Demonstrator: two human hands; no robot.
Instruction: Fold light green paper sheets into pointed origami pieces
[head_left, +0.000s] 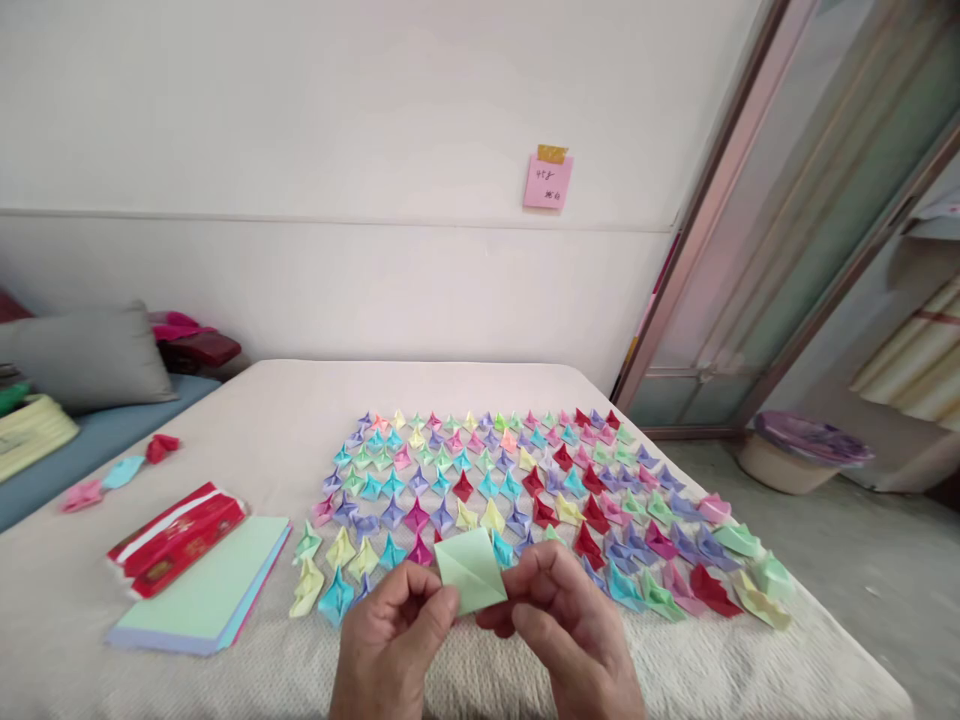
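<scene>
Together left hand [394, 640], right hand [566, 625] pinch green paper [470, 570], seemingly mid-fold.

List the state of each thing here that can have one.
Green sheet: partly folded, creased, held off the bed in both hands.
Left hand: fingers pinching the sheet's left edge.
Right hand: fingers pinching its right edge.
Folded pieces: finished, laid in rows on the bed.
Paper stack: flat, unfolded.
Red packet: lying partly on the stack.
Pink note: taped to the wall.
</scene>
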